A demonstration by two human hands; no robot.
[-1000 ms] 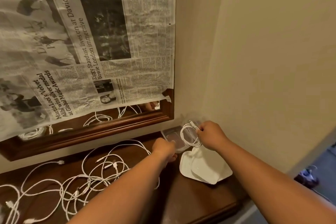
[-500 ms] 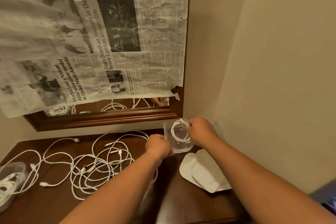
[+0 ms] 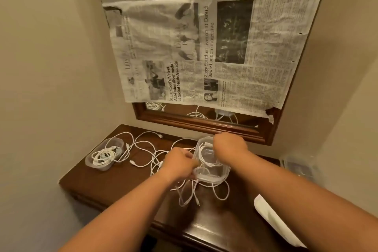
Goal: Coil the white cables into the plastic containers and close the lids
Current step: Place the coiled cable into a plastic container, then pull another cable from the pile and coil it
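A clear plastic container (image 3: 210,176) sits over loose cables in the middle of the dark wooden table (image 3: 114,182). My left hand (image 3: 180,162) grips its left rim. My right hand (image 3: 229,143) is at its far edge, closed on a white coiled cable (image 3: 206,159) that lies inside the container. Several loose white cables (image 3: 147,149) sprawl across the table to the left and under the container. A second clear container (image 3: 106,154) holding a coiled cable stands open at the table's left end.
White lids (image 3: 276,221) lie at the table's right front. More clear containers (image 3: 298,166) are stacked at the far right. A wood-framed mirror (image 3: 204,122) covered with newspaper (image 3: 214,47) hangs on the wall behind. Walls close in on both sides.
Both hands have carried the container with the coiled cable leftward from the right corner to the middle of the table, over the loose cables. The view has swung left.
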